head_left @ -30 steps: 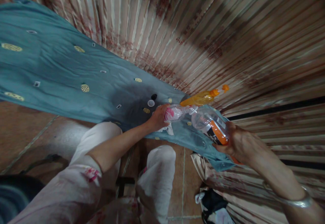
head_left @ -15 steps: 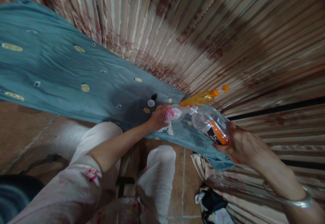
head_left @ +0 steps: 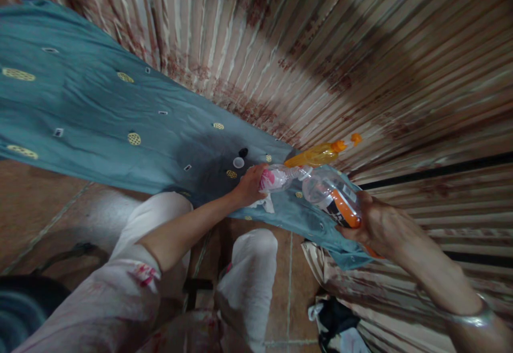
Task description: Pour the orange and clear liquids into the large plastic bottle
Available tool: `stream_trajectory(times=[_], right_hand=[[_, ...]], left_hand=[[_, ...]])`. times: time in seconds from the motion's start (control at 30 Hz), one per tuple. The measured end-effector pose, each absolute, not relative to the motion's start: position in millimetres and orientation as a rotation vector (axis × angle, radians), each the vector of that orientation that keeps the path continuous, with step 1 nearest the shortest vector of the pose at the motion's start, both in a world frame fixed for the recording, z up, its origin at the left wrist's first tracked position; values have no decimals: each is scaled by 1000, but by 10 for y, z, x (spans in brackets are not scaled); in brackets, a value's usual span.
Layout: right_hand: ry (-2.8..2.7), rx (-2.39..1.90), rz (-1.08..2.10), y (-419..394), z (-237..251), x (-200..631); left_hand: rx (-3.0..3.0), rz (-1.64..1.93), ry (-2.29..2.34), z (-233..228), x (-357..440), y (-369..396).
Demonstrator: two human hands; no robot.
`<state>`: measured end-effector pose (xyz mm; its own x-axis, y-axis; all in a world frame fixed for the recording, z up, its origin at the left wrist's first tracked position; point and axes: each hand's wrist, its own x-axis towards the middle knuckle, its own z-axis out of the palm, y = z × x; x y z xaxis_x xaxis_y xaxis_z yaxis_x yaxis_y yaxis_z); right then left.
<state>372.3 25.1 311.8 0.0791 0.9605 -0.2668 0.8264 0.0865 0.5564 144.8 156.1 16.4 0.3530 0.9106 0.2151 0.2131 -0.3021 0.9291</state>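
My left hand (head_left: pixel 250 186) is closed around a small clear plastic bottle (head_left: pixel 279 178) with a pink and white label. A larger clear plastic bottle (head_left: pixel 320 186) with an orange and black label is gripped in my right hand (head_left: pixel 372 224). It is tilted, its neck meeting the small bottle's neck; whether liquid passes between them I cannot tell. Just behind the necks is an orange spray bottle (head_left: pixel 316 155) with an orange nozzle. Near my left hand lie a white cap (head_left: pixel 238 162) and a black cap (head_left: pixel 243 153). Something white and crumpled (head_left: pixel 267 203) is under my left hand.
A teal cloth with pineapple prints (head_left: pixel 92 102) covers the long narrow surface. Pleated floral curtains (head_left: pixel 240 38) hang behind and to the right. Below are my knees, a tiled floor (head_left: pixel 44 209) and dark and white cloth items (head_left: pixel 336 321) at lower right.
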Motion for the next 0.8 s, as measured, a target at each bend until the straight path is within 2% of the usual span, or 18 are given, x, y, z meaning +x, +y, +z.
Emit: stream_trajectory(times=[0.8], right_hand=[[1807,1761,334,252,3096,3776]], left_hand=[[1773,990,1000,35,1433,1614]])
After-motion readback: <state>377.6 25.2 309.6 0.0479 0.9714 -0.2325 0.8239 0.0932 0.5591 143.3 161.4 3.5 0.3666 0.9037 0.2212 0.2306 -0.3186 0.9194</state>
